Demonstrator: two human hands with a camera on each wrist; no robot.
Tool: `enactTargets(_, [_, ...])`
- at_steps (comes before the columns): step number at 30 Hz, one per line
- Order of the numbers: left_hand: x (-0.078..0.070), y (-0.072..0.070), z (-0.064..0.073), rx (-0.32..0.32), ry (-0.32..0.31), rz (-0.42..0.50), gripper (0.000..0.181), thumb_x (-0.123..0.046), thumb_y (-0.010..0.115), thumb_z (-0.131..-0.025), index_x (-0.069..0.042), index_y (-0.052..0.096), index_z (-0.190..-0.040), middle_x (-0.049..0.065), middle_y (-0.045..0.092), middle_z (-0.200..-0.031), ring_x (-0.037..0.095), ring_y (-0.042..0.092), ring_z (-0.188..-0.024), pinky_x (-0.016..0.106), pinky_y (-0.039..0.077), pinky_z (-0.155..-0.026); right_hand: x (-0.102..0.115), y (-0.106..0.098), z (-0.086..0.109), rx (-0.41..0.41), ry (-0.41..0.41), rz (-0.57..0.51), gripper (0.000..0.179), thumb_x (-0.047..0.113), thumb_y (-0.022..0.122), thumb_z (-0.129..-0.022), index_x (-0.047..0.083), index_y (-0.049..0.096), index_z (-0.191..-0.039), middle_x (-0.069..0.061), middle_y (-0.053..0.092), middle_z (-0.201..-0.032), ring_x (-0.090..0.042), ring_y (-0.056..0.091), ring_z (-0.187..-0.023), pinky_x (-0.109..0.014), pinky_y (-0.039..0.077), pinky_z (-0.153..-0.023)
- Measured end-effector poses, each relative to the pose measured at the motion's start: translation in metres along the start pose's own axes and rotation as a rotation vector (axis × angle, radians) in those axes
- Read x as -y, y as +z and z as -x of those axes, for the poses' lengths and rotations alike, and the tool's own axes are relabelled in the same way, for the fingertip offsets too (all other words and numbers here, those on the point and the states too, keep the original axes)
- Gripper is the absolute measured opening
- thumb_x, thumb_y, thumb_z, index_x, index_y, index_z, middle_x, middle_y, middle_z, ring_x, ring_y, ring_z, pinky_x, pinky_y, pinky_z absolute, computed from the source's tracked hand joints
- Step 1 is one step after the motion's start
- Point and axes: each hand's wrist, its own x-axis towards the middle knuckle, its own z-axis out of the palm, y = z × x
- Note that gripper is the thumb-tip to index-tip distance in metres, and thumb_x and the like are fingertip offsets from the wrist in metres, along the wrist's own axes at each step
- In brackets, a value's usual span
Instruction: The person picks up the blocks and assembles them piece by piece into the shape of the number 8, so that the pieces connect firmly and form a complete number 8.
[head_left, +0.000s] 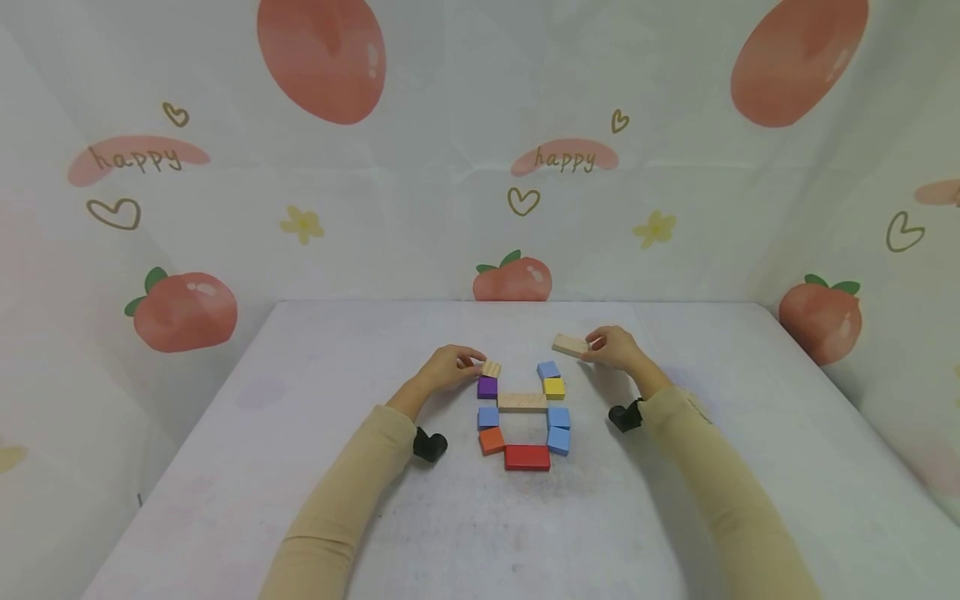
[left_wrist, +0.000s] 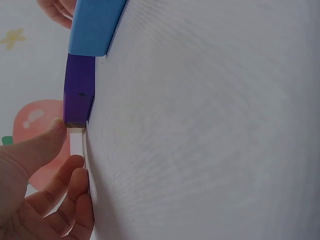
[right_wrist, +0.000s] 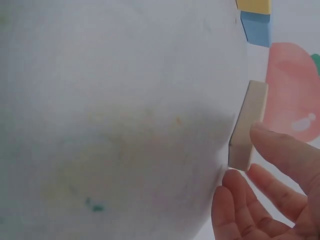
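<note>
My left hand (head_left: 448,367) pinches a small natural-wood block (head_left: 491,368) at the far end of the left column. In the left wrist view the thumb tip lies close to the purple block (left_wrist: 79,90), and the pale block (left_wrist: 76,142) shows partly between thumb and fingers. My right hand (head_left: 613,347) holds a longer plain wooden block (head_left: 572,345) by its right end, beyond the right column. The right wrist view has the thumb on one face of this block (right_wrist: 250,117) and the fingers at its lower end. A light blue block (head_left: 548,369) stands nearest to it.
Down the left run the purple block, a blue block (head_left: 488,417) and an orange one (head_left: 492,441). On the right are a yellow block (head_left: 554,388) and blue blocks (head_left: 558,417). A wooden bar (head_left: 522,403) spans between; a red block (head_left: 527,457) lies at the near end.
</note>
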Motion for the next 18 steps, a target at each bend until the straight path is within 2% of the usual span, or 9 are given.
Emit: enactTargets(18, [-0.0017, -0.0001, 0.001, 0.004, -0.018, 0.001, 0.031, -0.02, 0.06, -0.091, -0.01, 0.063, -0.12, 0.013, 0.064, -0.108, 0.023, 0.057, -0.097, 0.035, 0.047, -0.086, 0.005, 0.0037, -0.0063, -0.033, -0.019, 0.037, 0.043, 0.017, 0.066, -0.085, -0.006, 0.054, -0.119, -0.025, 0.057, -0.114, -0.028, 0.052, -0.095, -0.037, 0.047, -0.085])
